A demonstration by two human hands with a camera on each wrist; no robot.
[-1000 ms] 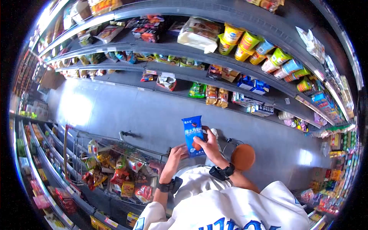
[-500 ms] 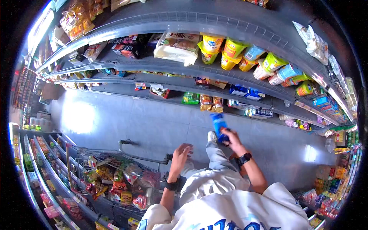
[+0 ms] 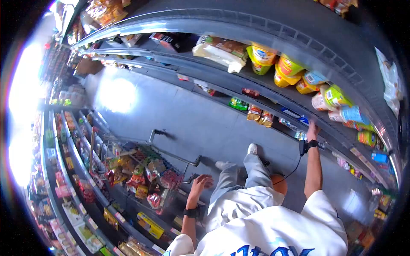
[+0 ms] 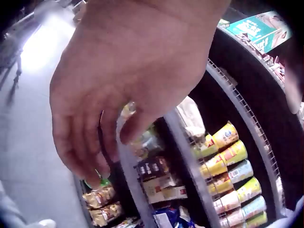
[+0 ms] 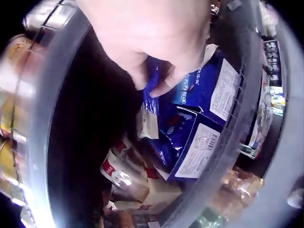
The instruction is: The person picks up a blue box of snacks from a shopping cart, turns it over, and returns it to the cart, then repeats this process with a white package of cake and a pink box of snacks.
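Observation:
At the shelf on the right, my right hand (image 3: pixel 313 129) reaches in among blue goods. The right wrist view shows its thumb and fingers pinching the edge of a blue packet (image 5: pixel 151 95) over an open blue box (image 5: pixel 197 147). Similar blue packets lie in that box, and a second blue box (image 5: pixel 209 90) stands beside it, partly behind the hand. My left hand (image 3: pixel 200 185) hangs in front of the body near the shopping cart's handle, fingers loosely bent and holding nothing. In the left wrist view, the left hand (image 4: pixel 128 80) overlaps the distant shelves.
A wire shopping cart (image 3: pixel 168 158) full of snack bags stands at the left. Cup noodles (image 3: pixel 290 70) line the shelf above the blue boxes. White-and-red packages (image 5: pixel 126 173) lie beside the boxes. Another shelf row (image 3: pixel 92 183) runs behind the cart; a round brown stool (image 3: pixel 279 185) stands by the legs.
My right hand has carried the blue packet from in front of the body rightward to the shelf. The left hand let go of the packet earlier and has stayed near the cart.

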